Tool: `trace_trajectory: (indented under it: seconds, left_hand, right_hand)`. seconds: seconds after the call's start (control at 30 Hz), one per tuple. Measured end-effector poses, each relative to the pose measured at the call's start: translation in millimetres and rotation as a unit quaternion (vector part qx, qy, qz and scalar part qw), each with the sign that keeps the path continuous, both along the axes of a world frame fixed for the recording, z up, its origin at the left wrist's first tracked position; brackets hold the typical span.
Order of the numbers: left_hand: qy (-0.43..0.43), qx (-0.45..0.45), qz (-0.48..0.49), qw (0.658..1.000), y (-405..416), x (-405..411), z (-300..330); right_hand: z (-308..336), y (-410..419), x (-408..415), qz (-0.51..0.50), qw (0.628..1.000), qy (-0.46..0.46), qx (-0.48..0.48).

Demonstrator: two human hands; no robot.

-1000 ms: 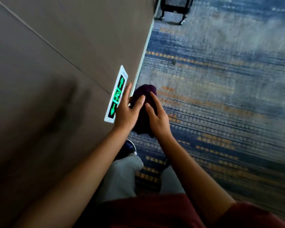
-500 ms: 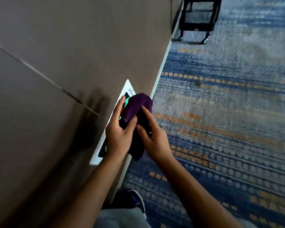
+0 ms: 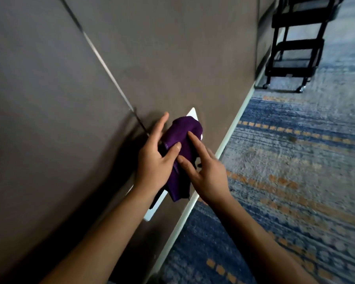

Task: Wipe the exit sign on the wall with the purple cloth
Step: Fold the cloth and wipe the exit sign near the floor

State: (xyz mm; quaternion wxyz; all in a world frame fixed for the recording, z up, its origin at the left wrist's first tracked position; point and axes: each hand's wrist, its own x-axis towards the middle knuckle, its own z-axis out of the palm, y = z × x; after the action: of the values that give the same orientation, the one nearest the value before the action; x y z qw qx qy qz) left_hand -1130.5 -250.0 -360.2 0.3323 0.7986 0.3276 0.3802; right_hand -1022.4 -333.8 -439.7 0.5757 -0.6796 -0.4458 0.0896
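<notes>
The purple cloth (image 3: 180, 148) lies bunched against the exit sign (image 3: 152, 214), a white-framed plate low on the brown wall. Most of the sign is hidden behind the cloth and my hands; only its upper corner and lower end show. My left hand (image 3: 156, 158) holds the cloth from the left, thumb pressed on its front and fingers behind it along the wall. My right hand (image 3: 205, 169) touches the cloth from the right with straight fingers.
A pale baseboard (image 3: 230, 138) runs along the foot of the brown wall (image 3: 70, 119). Blue and orange patterned carpet (image 3: 295, 171) covers the floor to the right. A black wheeled cart (image 3: 295, 48) stands by the wall at the top right.
Both hands carried the cloth from beside the sign onto it and now cover its lit green face. The view has closed in on the wall.
</notes>
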Motion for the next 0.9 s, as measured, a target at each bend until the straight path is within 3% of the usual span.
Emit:
trace_trajectory:
  seconds: [0.17, 0.37, 0.63, 0.77, 0.9]
  left_hand:
    - [-0.01, -0.029, 0.0, 1.0, 3.0, 5.5, 10.1]
    - [0.009, -0.062, -0.03, 0.998, 5.8, 2.0, 22.7]
    - [-0.04, -0.07, -0.006, 0.997, -6.7, -27.3, 27.4]
    - [-0.029, -0.077, -0.001, 0.997, -4.7, -28.6, 27.4]
    - [0.013, -0.06, -0.002, 0.998, -1.1, -25.0, 23.7]
  right_hand:
    - [15.2, 4.6, 9.0, -0.042, 0.997, -0.067, 0.005]
    - [35.3, 1.1, 18.4, 0.027, 0.994, -0.109, -0.015]
    - [50.7, -0.3, 10.7, 0.184, 0.982, -0.028, -0.021]
    - [49.8, 7.4, 5.3, 0.178, 0.983, -0.043, -0.01]
    - [40.7, 11.0, 0.7, 0.177, 0.984, 0.009, -0.004]
